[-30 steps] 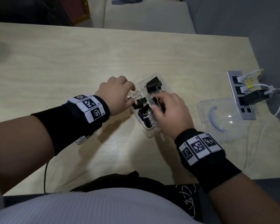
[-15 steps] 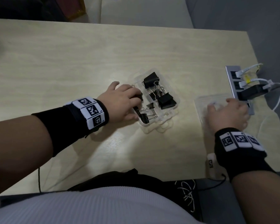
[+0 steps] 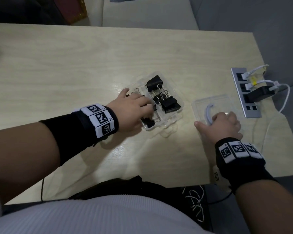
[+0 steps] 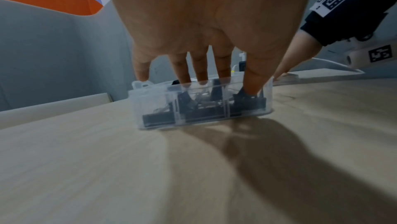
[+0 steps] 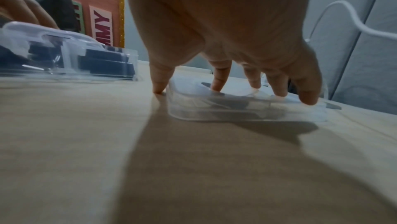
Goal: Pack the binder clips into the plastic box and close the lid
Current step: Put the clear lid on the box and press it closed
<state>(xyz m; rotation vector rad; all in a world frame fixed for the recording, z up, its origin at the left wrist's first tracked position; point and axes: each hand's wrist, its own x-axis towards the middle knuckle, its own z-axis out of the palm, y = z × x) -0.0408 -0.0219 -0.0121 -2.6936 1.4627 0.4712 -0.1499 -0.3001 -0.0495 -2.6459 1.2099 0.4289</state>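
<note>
The binder clips (image 3: pixel 161 98) already lay inside the plastic box (image 3: pixel 176 115), which sat open near the middle of the tabletop (image 3: pixel 74 65); no loose clip showed on the wood around it. So the packing looked finished or nearly so, and what remained was the closing.

The left hand (image 3: pixel 134 112) reached down into the near end of the box, its fingers (image 4: pixel 251 81) fairly straight and spread, the tips down among the clips as if pressing them flat. It did not appear to grip any single clip, though the tips were partly hidden behind the clear wall.

The lid (image 3: pixel 213 105) lay apart from the box, to its right on the tabletop, close to a power strip (image 3: pixel 245 93) with cables plugged in. The right hand (image 3: pixel 225 124) was on the lid's near edge: the thumb was planted on the tabletop against the lid's left side, the other fingers came down onto its top and far side. The hand straddled the lid in a light hold, and the lid rested on the wood, not yet lifted.

Left to do, by my reading: carry the lid across, seat it over the box and press it shut.
</note>
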